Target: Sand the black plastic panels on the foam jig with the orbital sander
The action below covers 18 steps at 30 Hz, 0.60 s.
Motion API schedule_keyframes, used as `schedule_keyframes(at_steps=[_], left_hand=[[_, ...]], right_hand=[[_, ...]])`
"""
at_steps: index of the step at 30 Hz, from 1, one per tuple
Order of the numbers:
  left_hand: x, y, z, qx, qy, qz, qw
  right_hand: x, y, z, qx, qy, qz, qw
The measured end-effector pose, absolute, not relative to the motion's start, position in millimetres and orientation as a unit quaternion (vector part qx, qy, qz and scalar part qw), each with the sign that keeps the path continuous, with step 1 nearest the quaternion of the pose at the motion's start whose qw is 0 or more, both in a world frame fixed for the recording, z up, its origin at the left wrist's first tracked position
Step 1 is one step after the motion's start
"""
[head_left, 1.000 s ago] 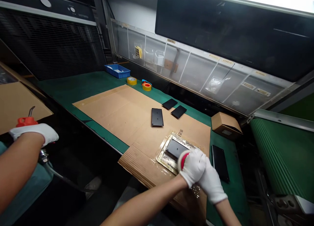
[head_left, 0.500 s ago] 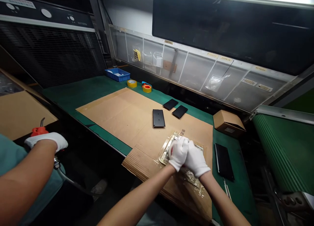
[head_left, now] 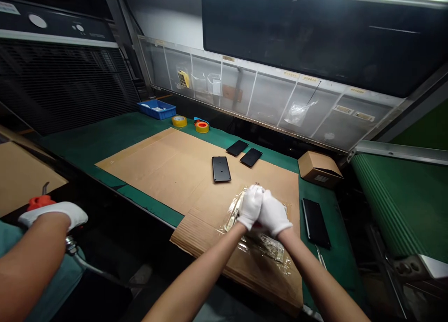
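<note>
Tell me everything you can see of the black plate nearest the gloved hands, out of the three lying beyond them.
The black plate is a thin, flat rectangle with a dark, fairly matte surface; I cannot tell whether it is metal or plastic. Two small marks, perhaps holes, sit along its middle, and tiny spots show near its near corners. It lies flat on the brown cardboard, long sides running away from the person. The left hand and right hand are clear of it.

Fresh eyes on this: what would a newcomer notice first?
First come the white-gloved left grip and right grip, pressed together over the taped frame near the front of the cardboard. Next are three black plates beyond them and, far left, a co-worker's gloved hand holding a red tool.
</note>
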<state>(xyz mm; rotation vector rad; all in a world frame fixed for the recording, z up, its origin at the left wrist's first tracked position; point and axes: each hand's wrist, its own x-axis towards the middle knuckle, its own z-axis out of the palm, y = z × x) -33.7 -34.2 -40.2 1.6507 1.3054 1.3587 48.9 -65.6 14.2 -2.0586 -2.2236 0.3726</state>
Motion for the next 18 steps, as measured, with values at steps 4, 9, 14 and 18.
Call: schedule_keyframes(at_steps=[4,9,14,18], left_hand=[[-34,-91,-54,0.609,0.499,0.541,0.295],[-8,-48,-37,0.642,0.487,0.492,0.329],[-14,-15,-34,0.641,0.486,0.489,0.337],[-18,-24,-40,0.642,0.494,0.488,0.325]], right_hand=[[58,-104,-6,-0.607,-0.783,0.124,0.046],[79,-72,3,-0.710,-0.686,0.158,0.014],[73,-45,9,-0.710,-0.687,0.149,0.034],[69,-53,10,-0.691,-0.701,0.172,0.040]])
